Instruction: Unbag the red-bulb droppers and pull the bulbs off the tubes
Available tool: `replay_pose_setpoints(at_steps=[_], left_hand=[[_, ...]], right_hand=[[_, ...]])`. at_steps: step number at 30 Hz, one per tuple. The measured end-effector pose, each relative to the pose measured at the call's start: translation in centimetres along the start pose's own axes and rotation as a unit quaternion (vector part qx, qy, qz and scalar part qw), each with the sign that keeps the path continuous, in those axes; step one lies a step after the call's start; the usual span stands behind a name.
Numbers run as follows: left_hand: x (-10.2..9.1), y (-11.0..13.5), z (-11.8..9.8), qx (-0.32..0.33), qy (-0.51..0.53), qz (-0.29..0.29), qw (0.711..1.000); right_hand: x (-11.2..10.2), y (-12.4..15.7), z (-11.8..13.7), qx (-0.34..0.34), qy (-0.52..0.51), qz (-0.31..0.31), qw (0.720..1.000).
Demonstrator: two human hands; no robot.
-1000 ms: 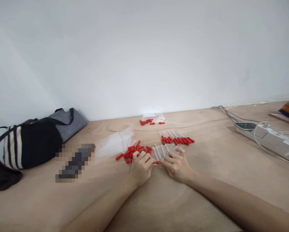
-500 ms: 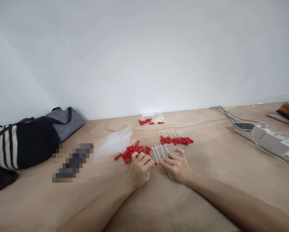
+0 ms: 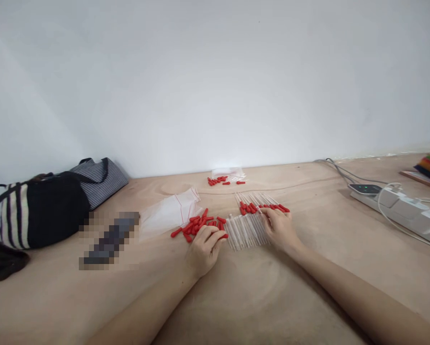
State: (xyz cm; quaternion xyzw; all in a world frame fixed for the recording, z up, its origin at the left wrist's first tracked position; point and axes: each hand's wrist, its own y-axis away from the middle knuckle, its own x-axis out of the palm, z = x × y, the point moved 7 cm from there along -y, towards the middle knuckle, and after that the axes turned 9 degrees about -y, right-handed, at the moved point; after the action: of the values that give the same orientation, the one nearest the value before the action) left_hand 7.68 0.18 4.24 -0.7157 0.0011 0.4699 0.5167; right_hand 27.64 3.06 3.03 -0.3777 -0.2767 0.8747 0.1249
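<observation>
My left hand (image 3: 204, 249) is closed, with a red rubber bulb (image 3: 224, 235) between thumb and fingertips, beside a loose pile of red rubber bulbs (image 3: 195, 224). A row of bare glass dropper tubes (image 3: 245, 232) lies side by side between my hands. At that row's upper right, my right hand (image 3: 280, 229) pinches a thin glass dropper, its pale tip showing at the fingers; whether it carries a bulb is hidden. Just beyond those fingers lie several droppers with red bulbs fitted (image 3: 249, 208), their thin tips pointing away from me.
Clear plastic bags (image 3: 168, 209) lie left of the pile. Farther back are more red bulbs (image 3: 217, 180) by a small bag (image 3: 229, 171). A black bag (image 3: 56, 211) and a blurred-out dark object (image 3: 110, 238) are left; a power strip (image 3: 398, 203) with cables is right.
My hands have moved apart from where they met over a red bulb. The right went up and right to the fitted droppers; the left shifted slightly left, uncovering the tube row.
</observation>
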Motion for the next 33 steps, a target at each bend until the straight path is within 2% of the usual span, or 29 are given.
replay_pose_setpoints(at_steps=[4,8,13,17,21,23,26,29,31,33], left_hand=[[0.2,0.0,0.3,-0.031,0.009,0.003,0.999],[0.3,0.0,0.3,-0.042,0.014,0.010,0.999],[0.3,0.0,0.2,-0.049,0.009,0.030,0.998],[0.4,-0.2,0.1,-0.055,-0.032,0.041,0.997],[0.8,-0.8,-0.4,-0.080,-0.035,0.037,0.996],[1.1,-1.4,-0.8,-0.102,-0.031,0.030,0.994],[1.8,-2.3,-1.8,-0.135,-0.022,0.018,0.990],[2.4,-3.1,-2.7,-0.151,-0.005,0.022,0.988],[2.8,-3.5,-2.8,-0.160,0.007,0.037,0.986],[3.0,-3.9,-2.1,-0.169,0.009,0.056,0.984]], right_hand=[[1.2,-1.0,-1.3,0.088,-0.080,0.078,0.990],[2.2,-1.4,-1.5,0.123,-0.062,0.105,0.985],[3.4,-1.7,-1.3,0.108,-0.007,0.114,0.988],[3.5,-1.8,-1.2,0.094,-0.002,0.110,0.989],[2.6,-1.5,-0.2,0.066,-0.089,0.084,0.990],[2.7,-1.0,0.5,0.068,-0.192,0.096,0.974],[3.8,-0.1,1.3,0.111,-0.354,0.133,0.919],[4.3,0.1,1.2,0.153,-0.452,0.123,0.870],[3.9,-0.3,0.2,0.169,-0.467,0.102,0.862],[3.0,-0.9,-1.6,0.192,-0.441,0.082,0.873]])
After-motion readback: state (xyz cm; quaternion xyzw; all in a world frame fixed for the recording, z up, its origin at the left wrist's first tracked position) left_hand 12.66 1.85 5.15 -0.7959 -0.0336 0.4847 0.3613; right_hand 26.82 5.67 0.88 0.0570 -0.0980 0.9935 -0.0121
